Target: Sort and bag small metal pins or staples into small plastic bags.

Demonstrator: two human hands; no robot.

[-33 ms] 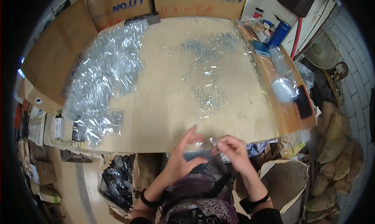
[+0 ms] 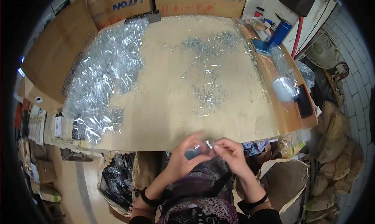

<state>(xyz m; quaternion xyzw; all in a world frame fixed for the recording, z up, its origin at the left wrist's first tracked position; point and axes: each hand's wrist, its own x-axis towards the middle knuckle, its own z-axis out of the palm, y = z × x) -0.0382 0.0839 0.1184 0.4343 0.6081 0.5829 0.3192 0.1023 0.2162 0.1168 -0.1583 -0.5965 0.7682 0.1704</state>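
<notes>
My left hand (image 2: 184,157) is curled just past the near table edge, its fingers and thumb bent around a small clear, shiny plastic piece (image 2: 209,144). The piece's exact kind is too small and blurred to tell. On its other side, my right hand (image 2: 232,151) pinches the same piece between thumb and fingertips. A bluish patch (image 2: 190,154) shows between the left thumb and fingers; I cannot tell what it is. On the table lie a big heap of clear, glinting plastic pieces (image 2: 105,64) at left and a scatter of thin shiny strips (image 2: 207,91) in the middle.
Cardboard boxes (image 2: 58,52) wall the table's left and back. At right, a wooden ledge (image 2: 287,116) holds a phone (image 2: 304,103), a blue cylinder (image 2: 280,32) and clear plastic. A fan (image 2: 322,48) stands beyond. Open sacks (image 2: 283,181) sit below the near edge.
My left fingers and thumb have closed in around the clear piece and moved toward my right hand. The right hand has shifted slightly left, still pinching.
</notes>
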